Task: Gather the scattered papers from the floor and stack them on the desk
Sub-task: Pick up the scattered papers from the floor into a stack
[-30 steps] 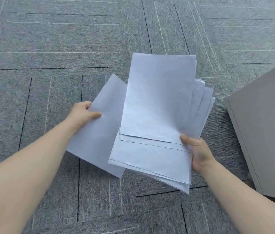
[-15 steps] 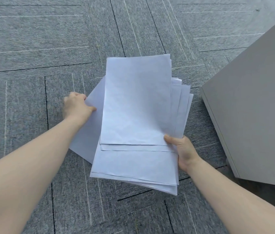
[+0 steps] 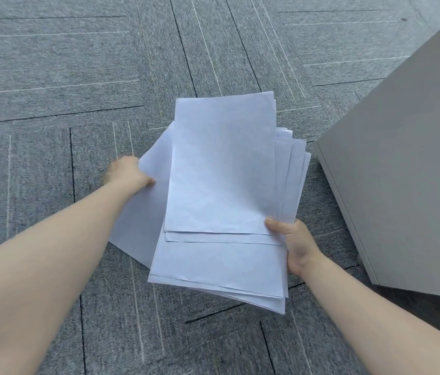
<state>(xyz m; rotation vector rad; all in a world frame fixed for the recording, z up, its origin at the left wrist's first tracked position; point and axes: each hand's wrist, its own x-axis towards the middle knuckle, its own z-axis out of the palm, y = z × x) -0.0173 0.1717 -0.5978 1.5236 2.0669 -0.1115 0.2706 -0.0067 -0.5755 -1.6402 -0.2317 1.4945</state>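
Observation:
A loose stack of white papers [image 3: 221, 171] hangs above the carpet in the middle of the view, its sheets fanned and uneven at the right and bottom edges. My right hand [image 3: 295, 243] grips the stack at its right side, thumb on top. One more white sheet [image 3: 143, 220] sticks out at the left, partly tucked under the stack. My left hand [image 3: 127, 171] pinches this sheet at its upper left edge. The grey desk [image 3: 408, 169] fills the right side of the view, close to the stack's right edge.
Grey carpet tiles [image 3: 64, 63] with dark seams and thin pale lines cover the floor all around. No other paper shows on the visible carpet. The desk's corner [image 3: 317, 143] juts toward the stack.
The single sheet in my left hand has slid rightward, further under the stack. The view has swung right, so the desk now takes up more of the right side.

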